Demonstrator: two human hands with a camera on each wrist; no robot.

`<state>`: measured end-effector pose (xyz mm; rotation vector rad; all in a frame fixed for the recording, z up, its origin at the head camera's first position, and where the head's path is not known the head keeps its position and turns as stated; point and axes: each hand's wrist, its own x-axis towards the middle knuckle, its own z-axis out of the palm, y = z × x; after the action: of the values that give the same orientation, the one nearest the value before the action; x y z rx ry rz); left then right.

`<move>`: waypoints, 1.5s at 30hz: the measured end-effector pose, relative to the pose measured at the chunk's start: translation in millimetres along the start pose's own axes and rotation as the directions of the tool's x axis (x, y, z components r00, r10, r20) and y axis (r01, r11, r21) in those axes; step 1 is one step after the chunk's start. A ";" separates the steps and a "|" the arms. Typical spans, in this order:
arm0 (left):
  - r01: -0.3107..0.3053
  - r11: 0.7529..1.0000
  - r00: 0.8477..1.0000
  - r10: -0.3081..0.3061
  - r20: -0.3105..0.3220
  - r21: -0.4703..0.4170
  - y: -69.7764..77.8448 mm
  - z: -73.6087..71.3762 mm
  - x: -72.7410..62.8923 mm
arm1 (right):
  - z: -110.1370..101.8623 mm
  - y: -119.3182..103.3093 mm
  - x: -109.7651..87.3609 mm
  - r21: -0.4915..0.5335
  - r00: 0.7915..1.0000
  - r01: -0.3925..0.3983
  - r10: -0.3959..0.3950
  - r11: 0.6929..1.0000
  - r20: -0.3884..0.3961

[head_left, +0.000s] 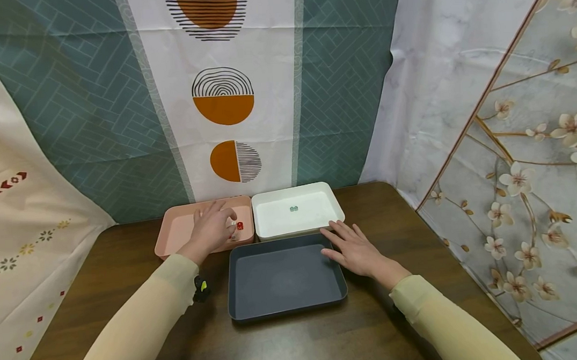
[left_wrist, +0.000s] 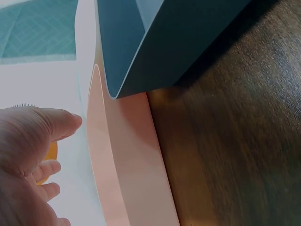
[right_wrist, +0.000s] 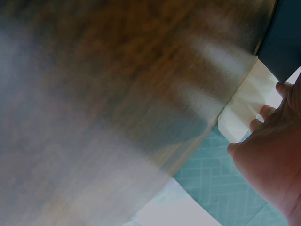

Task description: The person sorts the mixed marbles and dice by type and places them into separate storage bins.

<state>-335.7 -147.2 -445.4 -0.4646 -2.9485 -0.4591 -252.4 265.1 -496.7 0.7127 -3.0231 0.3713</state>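
In the head view my left hand [head_left: 210, 229] is over the pink tray [head_left: 178, 210], index finger bent toward the thumb. Small whitish dice [head_left: 233, 236] lie close by the fingertips, beside red dice [head_left: 240, 225]; I cannot tell whether the fingers pinch one. The left wrist view shows this hand's thumb [left_wrist: 63, 123] above the tray's rim, with no die visible. My right hand [head_left: 356, 249], fingers spread, is over the right far corner of the dark grey tray [head_left: 289, 309]. Its fingertips reach the near right corner of the white tray [head_left: 270, 214] and hold nothing.
Two pale green dice [head_left: 294, 208] sit inside the white tray. The trays stand on a brown wooden table [head_left: 296, 346], pink and white side by side at the back, dark grey in front. Patterned cloth [head_left: 340, 92] hangs behind and at both sides.
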 end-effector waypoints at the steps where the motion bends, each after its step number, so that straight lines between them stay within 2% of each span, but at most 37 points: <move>1: 0.004 1.000 1.000 -0.004 0.000 -0.001 -0.7 0.2 -0.1 | 0.1 0.4 0.1 -0.001 1.000 -0.003 0.003 1.000 0.003; 12: 0.020 1.000 1.000 -0.020 -0.015 -0.003 -6.3 -1.1 -6.0 | -1.4 2.1 -1.1 0.008 1.000 0.005 -0.005 1.000 -0.005; 21: 0.008 1.000 1.000 -0.008 -0.027 -0.008 -1.5 -4.5 -16.1 | -2.0 3.0 -2.7 0.003 1.000 0.005 -0.005 1.000 -0.011; 31: -0.052 0.998 0.996 0.054 -0.070 0.024 4.4 -2.3 -31.9 | -2.3 2.5 -2.7 -0.013 0.998 0.022 -0.023 1.000 -0.057; 37: -0.053 0.997 0.995 0.057 -0.086 0.047 8.4 -3.3 -39.8 | 0.7 2.6 0.3 -0.017 0.997 0.031 -0.032 0.999 -0.069; 45: -0.066 0.990 0.993 0.077 -0.086 0.129 10.4 -4.1 -49.1 | 1.3 -3.7 3.1 -0.026 0.997 0.031 -0.033 0.999 -0.069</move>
<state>-285.7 -152.8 -446.7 -0.5183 -2.8415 -0.2767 -253.5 260.2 -496.9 0.7296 -2.9425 0.3494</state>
